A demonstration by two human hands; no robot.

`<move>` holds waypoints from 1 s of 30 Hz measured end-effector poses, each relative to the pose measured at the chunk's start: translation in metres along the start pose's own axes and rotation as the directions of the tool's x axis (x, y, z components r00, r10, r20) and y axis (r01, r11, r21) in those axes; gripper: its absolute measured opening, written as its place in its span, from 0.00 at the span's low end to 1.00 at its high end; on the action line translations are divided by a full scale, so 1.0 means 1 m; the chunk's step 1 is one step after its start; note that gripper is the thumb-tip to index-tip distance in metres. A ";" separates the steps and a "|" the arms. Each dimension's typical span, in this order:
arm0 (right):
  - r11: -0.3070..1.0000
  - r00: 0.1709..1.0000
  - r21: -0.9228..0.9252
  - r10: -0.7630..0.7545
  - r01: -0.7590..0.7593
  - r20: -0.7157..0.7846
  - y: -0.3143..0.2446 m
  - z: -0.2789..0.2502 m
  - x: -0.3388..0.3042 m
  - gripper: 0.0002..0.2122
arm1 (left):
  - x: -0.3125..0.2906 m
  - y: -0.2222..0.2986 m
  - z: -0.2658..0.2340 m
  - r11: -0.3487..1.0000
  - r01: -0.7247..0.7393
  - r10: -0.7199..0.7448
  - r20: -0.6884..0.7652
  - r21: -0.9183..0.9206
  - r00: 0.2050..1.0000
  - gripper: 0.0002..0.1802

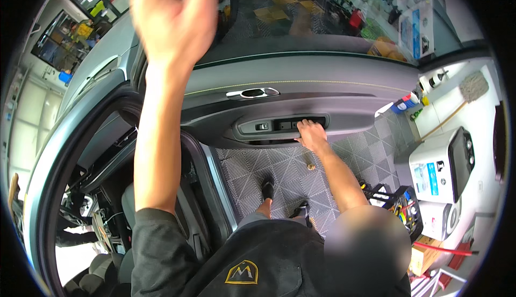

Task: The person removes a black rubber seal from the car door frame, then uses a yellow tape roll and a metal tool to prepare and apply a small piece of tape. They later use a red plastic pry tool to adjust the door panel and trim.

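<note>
An open car door [301,85] stands in front of me, its dark grey inner panel facing me. My right hand [313,134] is closed round the edge of the armrest pull [326,121], its fingers in the recess. Left of these fingers is a window switch [262,127], and above it a chrome inner door handle [252,92]. I hold my left hand [174,26] raised at the top left, before the window glass [317,17]. Thumb and fingers are spread, nothing shows between them, and motion blurs them. Their tips lie outside the picture.
To my left are the door opening with its black seal [40,200] and the car seat [185,205]. At right stand a white boxy machine [430,173], a tool carrier [400,205] and a mop [474,86]. A small brown object [311,167] lies on the patterned floor [285,163].
</note>
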State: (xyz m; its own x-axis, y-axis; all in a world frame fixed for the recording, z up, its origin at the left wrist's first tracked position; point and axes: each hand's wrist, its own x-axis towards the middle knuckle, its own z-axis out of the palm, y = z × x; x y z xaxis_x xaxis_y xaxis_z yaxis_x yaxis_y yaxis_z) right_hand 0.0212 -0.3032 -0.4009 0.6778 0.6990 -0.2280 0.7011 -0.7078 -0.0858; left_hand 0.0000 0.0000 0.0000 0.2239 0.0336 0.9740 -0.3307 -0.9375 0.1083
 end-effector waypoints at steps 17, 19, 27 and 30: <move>1.000 0.968 0.010 0.028 -0.026 -0.249 -0.032 0.000 0.066 0.13 | 0.046 0.022 0.017 0.938 0.199 -0.168 -0.133 0.282 0.977 0.25; 0.998 0.959 -0.001 0.056 -0.059 -0.278 -0.036 0.008 0.066 0.11 | 0.040 0.021 0.017 0.920 0.222 -0.201 -0.097 0.322 0.975 0.25; 0.998 0.941 0.063 0.048 -0.029 -0.336 -0.045 0.010 0.045 0.09 | 0.025 0.015 0.017 0.875 0.391 -0.377 -0.103 0.286 0.920 0.29; 0.995 0.944 0.055 0.096 -0.083 -0.315 -0.035 0.003 0.049 0.15 | 0.028 0.009 0.021 0.872 0.418 -0.400 -0.123 0.256 0.908 0.32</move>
State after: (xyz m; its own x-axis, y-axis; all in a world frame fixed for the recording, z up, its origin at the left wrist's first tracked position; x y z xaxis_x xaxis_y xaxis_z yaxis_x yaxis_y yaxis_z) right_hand 0.0293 -0.2449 -0.4120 0.7772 0.6238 0.0821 0.6291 -0.7680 -0.1203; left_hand 0.0225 -0.0143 0.0237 0.2232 0.4476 0.8659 0.0403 -0.8918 0.4506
